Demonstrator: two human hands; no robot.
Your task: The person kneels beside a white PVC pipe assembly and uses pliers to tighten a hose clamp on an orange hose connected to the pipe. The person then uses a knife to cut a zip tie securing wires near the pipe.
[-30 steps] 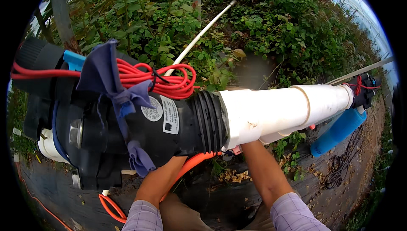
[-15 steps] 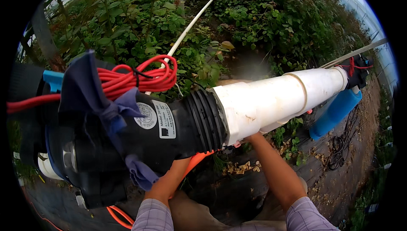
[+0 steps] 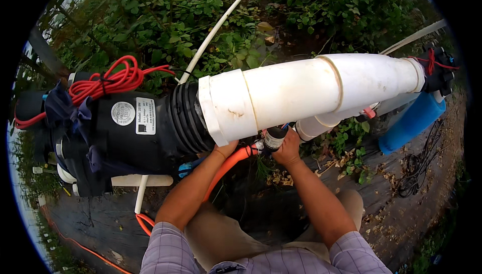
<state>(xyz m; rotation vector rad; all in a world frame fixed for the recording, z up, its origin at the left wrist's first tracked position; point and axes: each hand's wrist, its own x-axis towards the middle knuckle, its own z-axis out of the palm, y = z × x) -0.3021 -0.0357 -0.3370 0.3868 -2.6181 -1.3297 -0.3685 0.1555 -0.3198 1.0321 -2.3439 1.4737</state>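
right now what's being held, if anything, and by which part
The right hand appears to grip a black cylinder with a pale label by its right side; whether the left hand holds anything is hidden behind the white plastic pipe.

Round sticker (image 3: 126, 114) and rectangular label (image 3: 145, 117) on black housing (image 3: 113, 148), printed band (image 3: 273, 142) on connector (image 3: 276, 132)

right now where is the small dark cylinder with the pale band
In the head view, the small dark cylinder with the pale band is right of centre, below the wide white plastic pipe, between the thick orange hose and the right hand.
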